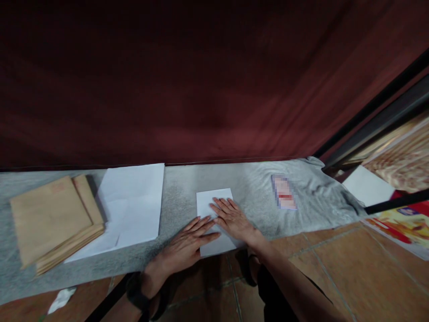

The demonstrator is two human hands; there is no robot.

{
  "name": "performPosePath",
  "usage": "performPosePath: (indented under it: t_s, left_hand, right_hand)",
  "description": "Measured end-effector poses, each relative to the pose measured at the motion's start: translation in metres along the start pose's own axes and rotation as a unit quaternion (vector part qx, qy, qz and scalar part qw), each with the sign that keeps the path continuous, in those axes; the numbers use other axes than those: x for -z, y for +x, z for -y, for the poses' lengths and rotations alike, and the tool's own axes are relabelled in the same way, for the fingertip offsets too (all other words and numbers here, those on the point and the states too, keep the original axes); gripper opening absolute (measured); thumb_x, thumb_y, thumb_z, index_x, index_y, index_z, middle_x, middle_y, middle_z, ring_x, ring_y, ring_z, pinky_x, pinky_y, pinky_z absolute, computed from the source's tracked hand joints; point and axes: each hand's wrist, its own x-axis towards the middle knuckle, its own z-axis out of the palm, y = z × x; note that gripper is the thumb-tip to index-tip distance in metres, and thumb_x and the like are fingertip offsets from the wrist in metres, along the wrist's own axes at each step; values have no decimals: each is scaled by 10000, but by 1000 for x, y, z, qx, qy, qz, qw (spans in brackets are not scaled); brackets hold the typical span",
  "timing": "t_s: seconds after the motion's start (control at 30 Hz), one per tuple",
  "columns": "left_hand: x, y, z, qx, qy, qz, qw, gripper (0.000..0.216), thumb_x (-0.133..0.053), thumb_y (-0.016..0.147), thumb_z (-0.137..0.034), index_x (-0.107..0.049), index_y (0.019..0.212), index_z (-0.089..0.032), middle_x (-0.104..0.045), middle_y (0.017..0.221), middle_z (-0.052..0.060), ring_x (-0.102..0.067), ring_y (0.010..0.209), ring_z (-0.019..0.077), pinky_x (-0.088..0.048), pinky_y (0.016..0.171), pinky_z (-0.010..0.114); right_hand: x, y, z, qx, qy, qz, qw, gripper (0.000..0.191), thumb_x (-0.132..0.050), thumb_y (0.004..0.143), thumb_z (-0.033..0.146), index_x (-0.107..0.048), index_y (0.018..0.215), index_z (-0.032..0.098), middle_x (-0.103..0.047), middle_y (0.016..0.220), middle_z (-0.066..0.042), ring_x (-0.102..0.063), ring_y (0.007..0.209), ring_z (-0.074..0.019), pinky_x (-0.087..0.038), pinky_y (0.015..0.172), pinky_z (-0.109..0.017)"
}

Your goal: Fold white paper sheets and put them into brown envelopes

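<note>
A small white sheet of paper (pixel 214 194), perhaps folded, lies on the grey cloth in front of me. My left hand (pixel 191 241) rests on its left side, fingers stretched out and pointing to the right. Flat on the middle of the paper is my right hand (pixel 233 218), its fingers spread over those of the left. Neither hand grips anything. Left of my hands, larger white sheets (pixel 137 201) lie in a stack. A pile of brown envelopes (pixel 50 214) partly covers these sheets.
The grey cloth (pixel 181 179) covers a long, narrow surface before a dark red curtain (pixel 201 89). A blurred-out card or phone (pixel 284 192) lies to the right. Dark metal bars (pixel 378 107) and a colourful printed box (pixel 405 223) are at far right. Crumpled white paper (pixel 62 298) lies on the tiled floor.
</note>
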Motion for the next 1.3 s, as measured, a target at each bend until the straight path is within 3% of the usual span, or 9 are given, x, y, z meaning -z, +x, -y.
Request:
performPosePath:
  t_s: [0.13, 0.33, 0.47, 0.6, 0.7, 0.83, 0.93, 1.1, 1.3]
  left_hand:
    - [3, -2, 0, -7, -8, -1, 1000, 561, -623, 912, -188, -534, 1408, -435, -404, 1588, -50, -341, 1487, 198, -228, 1252, 433]
    - [3, -3, 7, -7, -3, 3, 1000, 418, -543, 997, -268, -564, 1378, -438, -476, 1543, -71, -395, 1458, 165, -248, 1246, 399]
    - [9, -5, 10, 7, -16, 18, 1000, 368, -494, 1025, -330, -581, 1374, -403, -494, 1530, -50, -426, 1439, 167, -275, 1240, 405]
    - [13, -6, 10, 7, -46, 14, 999, 360, -493, 1024, -337, -596, 1366, -377, -502, 1524, -30, -418, 1445, 179, -272, 1244, 430]
    - [14, -6, 10, 26, -67, 25, 997, 360, -476, 1030, -347, -595, 1370, -362, -506, 1522, -20, -419, 1445, 185, -283, 1239, 447]
    - [13, -5, 12, 60, -105, 5, 993, 380, -455, 1038, -350, -572, 1399, -330, -559, 1477, -2, -464, 1413, 181, -311, 1227, 439]
    - [12, -4, 14, 71, -120, -14, 990, 359, -484, 1026, -353, -614, 1360, -322, -600, 1435, 10, -499, 1385, 198, -335, 1214, 454]
    - [8, -2, 19, 36, -99, -36, 994, 340, -610, 947, -237, -682, 1265, -331, -638, 1391, 12, -563, 1323, 207, -389, 1183, 453]
    - [-6, -5, 9, 40, 68, -12, 997, 680, -548, 841, -11, -496, 1456, -299, -453, 1568, 28, -424, 1439, 204, -321, 1218, 439]
  right_hand:
    - [3, 1, -19, -51, -30, -21, 998, 541, -420, 1051, 401, -315, 1570, 288, -287, 1637, -47, -274, 1514, -237, -171, 1252, -501]
    - [12, -4, -36, -111, -71, -38, 991, 520, -379, 1059, 359, -363, 1553, 199, -304, 1631, -100, -260, 1517, -269, -180, 1243, -547]
    - [22, -11, -30, -80, 3, -53, 995, 495, -395, 1038, 265, -413, 1530, 204, -357, 1611, -87, -321, 1494, -238, -209, 1249, -528]
    - [33, -23, -23, -3, 155, 37, 987, 511, -403, 974, 90, -579, 1406, 298, -538, 1496, -6, -445, 1420, -162, -313, 1223, -432]
    - [40, -36, -23, 11, 186, 100, 977, 553, -428, 925, 31, -624, 1355, 319, -524, 1508, 20, -405, 1445, -152, -244, 1250, -432]
    - [50, -48, -22, 5, 198, 146, 969, 550, -588, 919, 161, -534, 1440, 329, -420, 1583, 7, -324, 1490, -178, -175, 1264, -428]
    - [54, -48, -19, 5, 205, 144, 968, 498, -643, 934, 292, -554, 1420, 352, -446, 1568, 7, -350, 1478, -193, -157, 1263, -437]
    - [49, -44, -20, 1, 206, 98, 974, 322, -604, 969, 270, -688, 1276, 314, -601, 1436, -25, -498, 1377, -192, -271, 1226, -431]
    - [41, -47, -19, 15, 164, 80, 983, 472, -583, 884, 49, -701, 1253, 318, -601, 1433, -14, -515, 1367, -190, -325, 1207, -436]
